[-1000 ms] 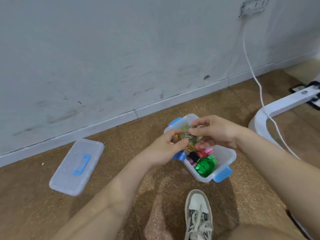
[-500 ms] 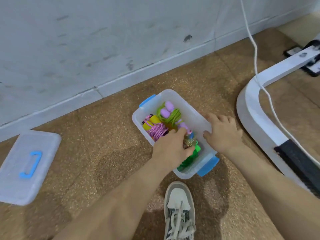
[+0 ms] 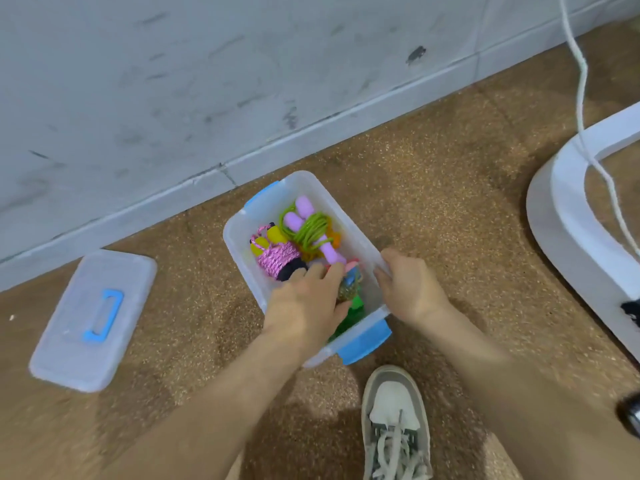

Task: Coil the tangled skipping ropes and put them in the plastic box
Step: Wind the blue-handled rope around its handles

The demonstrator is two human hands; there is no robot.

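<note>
Plastic box [image 3: 239,244], frame centre, holds several coiled skipping ropes [image 3: 280,254]. Left hand [image 3: 304,306] inside, on gold rope [image 3: 348,289]; gripping or pressing, cannot tell. Right hand [image 3: 408,289] fingers clasp box rim. Lid [image 3: 69,341] off, lower left. Task seems nearly done.

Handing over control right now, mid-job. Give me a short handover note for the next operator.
Left hand: inside the plastic box, apparently pinching the glittery coil between thumb and fingers, low among the other ropes.
Right hand: grips the box's right rim.
Done: pink coil, light green coil and shiny green coil lie in the box.
Left: let go of the glittery coil. No loose rope shows on the floor. The lid lies on the floor to the left, off the box.
</note>
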